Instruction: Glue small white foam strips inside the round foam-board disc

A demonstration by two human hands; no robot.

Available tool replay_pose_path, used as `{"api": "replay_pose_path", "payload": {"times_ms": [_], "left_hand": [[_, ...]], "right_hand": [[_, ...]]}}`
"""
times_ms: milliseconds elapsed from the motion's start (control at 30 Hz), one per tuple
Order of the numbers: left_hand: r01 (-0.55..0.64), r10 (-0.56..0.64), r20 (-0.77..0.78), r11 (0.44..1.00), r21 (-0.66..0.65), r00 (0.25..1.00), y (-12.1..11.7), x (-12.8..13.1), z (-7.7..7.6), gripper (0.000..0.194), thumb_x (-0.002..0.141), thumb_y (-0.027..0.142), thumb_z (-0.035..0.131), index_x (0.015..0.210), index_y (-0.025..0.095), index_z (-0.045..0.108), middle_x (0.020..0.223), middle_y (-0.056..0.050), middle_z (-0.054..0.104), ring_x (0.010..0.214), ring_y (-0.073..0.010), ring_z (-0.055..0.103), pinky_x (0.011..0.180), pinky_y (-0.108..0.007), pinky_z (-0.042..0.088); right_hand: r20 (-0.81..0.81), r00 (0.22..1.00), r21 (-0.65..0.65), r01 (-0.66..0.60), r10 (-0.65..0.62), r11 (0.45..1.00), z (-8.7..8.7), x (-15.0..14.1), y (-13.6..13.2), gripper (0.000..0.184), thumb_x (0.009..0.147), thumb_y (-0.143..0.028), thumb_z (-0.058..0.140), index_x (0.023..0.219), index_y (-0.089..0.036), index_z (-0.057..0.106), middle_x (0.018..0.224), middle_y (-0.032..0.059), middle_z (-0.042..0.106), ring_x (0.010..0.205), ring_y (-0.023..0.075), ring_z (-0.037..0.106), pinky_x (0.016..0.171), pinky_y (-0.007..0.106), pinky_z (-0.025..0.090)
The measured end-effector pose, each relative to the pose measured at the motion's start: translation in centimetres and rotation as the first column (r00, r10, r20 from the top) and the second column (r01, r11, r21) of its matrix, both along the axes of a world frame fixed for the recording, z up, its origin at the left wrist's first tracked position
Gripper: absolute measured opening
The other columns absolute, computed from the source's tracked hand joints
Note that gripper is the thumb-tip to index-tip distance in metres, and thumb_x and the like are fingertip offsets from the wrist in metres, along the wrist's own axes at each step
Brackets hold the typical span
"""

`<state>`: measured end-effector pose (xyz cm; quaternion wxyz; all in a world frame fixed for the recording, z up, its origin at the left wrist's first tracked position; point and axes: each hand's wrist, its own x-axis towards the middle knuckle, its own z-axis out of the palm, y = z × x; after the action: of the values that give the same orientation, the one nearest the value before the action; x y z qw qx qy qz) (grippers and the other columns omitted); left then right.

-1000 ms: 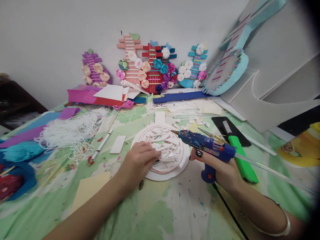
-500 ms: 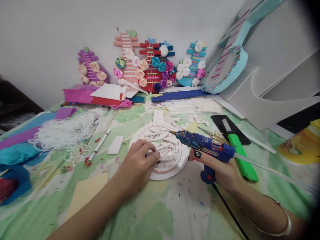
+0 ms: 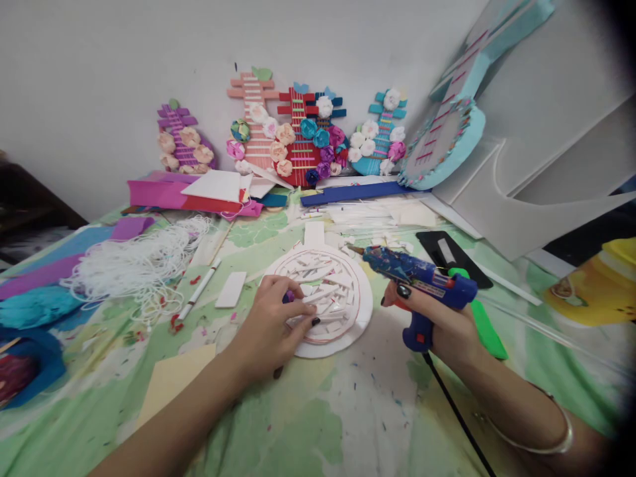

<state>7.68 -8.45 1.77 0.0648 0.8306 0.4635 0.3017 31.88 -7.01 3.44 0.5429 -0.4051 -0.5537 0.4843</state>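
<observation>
My right hand (image 3: 437, 311) is wrapped round the grip of a blue hot glue gun (image 3: 417, 271), its nozzle pointing left above the table. In front of me lies a round white foam board piece (image 3: 365, 308) with a short neck at the top. Small white strips (image 3: 325, 301) fill its middle inside a red outline. My left hand (image 3: 275, 318) reaches over the disc's left side, thumb and fingers closed together at the strips. What they pinch, if anything, is too small and hidden to make out.
White cord (image 3: 134, 271) lies tangled at the left, near a marker (image 3: 199, 289) and a white rectangle (image 3: 231, 290). A green-handled cutter (image 3: 489, 331) and black board (image 3: 454, 258) are at the right. Flower-trimmed paper guitars (image 3: 298, 139) lean on the wall. The gun's cable (image 3: 457, 411) trails forward.
My right hand has drawn the glue gun slightly right, away from the disc, and it now covers more of the cutter. My left hand stays at the strips, its fingers shifted a little.
</observation>
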Motion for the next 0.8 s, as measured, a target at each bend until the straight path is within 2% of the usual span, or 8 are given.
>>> {"api": "replay_pose_path", "payload": {"times_ms": [200,300,367,433,533,633,700,800], "left_hand": [[-0.076,0.088,0.276,0.996,-0.053,0.957,0.6,0.0,0.1,0.015,0.079,0.021,0.057,0.084,0.022,0.071,0.089,-0.006,0.062,0.091,-0.0198,0.054,0.081,-0.035,0.044],[-0.080,0.134,0.323,0.981,-0.176,0.937,1.2,0.2,1.5,0.015,0.078,0.024,0.057,0.083,0.023,0.071,0.091,-0.005,0.064,0.088,-0.0187,0.058,0.079,-0.032,0.045],[-0.059,0.134,0.280,0.964,-0.261,0.951,2.3,0.6,2.8,0.016,0.077,0.026,0.057,0.084,0.023,0.071,0.092,-0.004,0.066,0.085,-0.0178,0.060,0.072,-0.029,0.046],[-0.041,0.090,0.165,0.959,-0.279,0.982,4.2,1.3,3.8,0.017,0.076,0.027,0.057,0.083,0.024,0.072,0.090,-0.003,0.068,0.083,-0.0176,0.061,0.067,-0.027,0.045],[-0.043,0.038,-0.028,0.978,-0.203,0.999,8.5,2.8,4.1,0.018,0.072,0.025,0.057,0.082,0.021,0.072,0.086,-0.002,0.070,0.082,-0.0176,0.061,0.073,-0.027,0.044],[-0.161,0.117,-0.209,0.966,-0.204,0.971,13.5,4.4,3.3,0.022,0.071,0.023,0.057,0.087,0.018,0.072,0.091,-0.005,0.070,0.083,-0.0190,0.061,0.076,-0.027,0.043],[-0.229,0.176,-0.235,0.949,-0.217,0.956,16.3,5.2,2.7,0.022,0.071,0.028,0.057,0.077,0.014,0.073,0.081,-0.010,0.070,0.078,-0.0221,0.061,0.071,-0.029,0.042],[-0.266,0.199,-0.245,0.923,-0.280,0.949,18.9,6.2,2.0,0.023,0.066,0.033,0.061,0.062,0.013,0.071,0.062,-0.010,0.067,0.065,-0.0214,0.060,0.062,-0.028,0.041]], "right_hand": [[-0.080,0.977,0.089,0.205,-0.198,0.975,0.6,1.4,1.5,0.015,0.071,-0.030,0.064,0.059,-0.021,0.067,0.068,0.0026,0.062,0.070,0.0184,0.059,0.069,0.031,0.049],[-0.147,0.953,0.120,0.283,-0.265,0.951,0.9,1.8,2.2,0.016,0.071,-0.028,0.063,0.057,-0.020,0.067,0.066,0.0021,0.061,0.071,0.0178,0.058,0.071,0.030,0.048],[-0.174,0.943,0.119,0.305,-0.283,0.945,1.0,1.9,2.5,0.017,0.071,-0.027,0.062,0.056,-0.020,0.066,0.064,0.0019,0.061,0.071,0.0177,0.058,0.072,0.030,0.047],[-0.167,0.943,0.107,0.308,-0.288,0.945,1.0,2.0,2.5,0.017,0.071,-0.027,0.063,0.055,-0.019,0.066,0.064,0.0022,0.061,0.071,0.0177,0.058,0.071,0.030,0.048],[-0.130,0.949,0.066,0.299,-0.288,0.952,0.8,1.9,2.4,0.020,0.070,-0.031,0.064,0.056,-0.018,0.066,0.066,0.0033,0.063,0.069,0.0175,0.058,0.063,0.028,0.048],[-0.091,0.953,0.019,0.293,-0.291,0.956,0.5,1.8,2.2,0.023,0.069,-0.037,0.065,0.058,-0.016,0.066,0.068,0.0049,0.064,0.063,0.0165,0.058,0.050,0.025,0.046],[-0.064,0.956,-0.004,0.285,-0.285,0.958,0.4,1.8,2.1,0.025,0.068,-0.039,0.065,0.059,-0.015,0.066,0.068,0.0052,0.064,0.058,0.0149,0.056,0.044,0.023,0.043],[-0.035,0.968,-0.040,0.248,-0.250,0.968,0.5,1.7,1.9,0.027,0.068,-0.041,0.065,0.062,-0.015,0.066,0.066,0.0050,0.064,0.052,0.0128,0.054,0.041,0.023,0.041]]}}
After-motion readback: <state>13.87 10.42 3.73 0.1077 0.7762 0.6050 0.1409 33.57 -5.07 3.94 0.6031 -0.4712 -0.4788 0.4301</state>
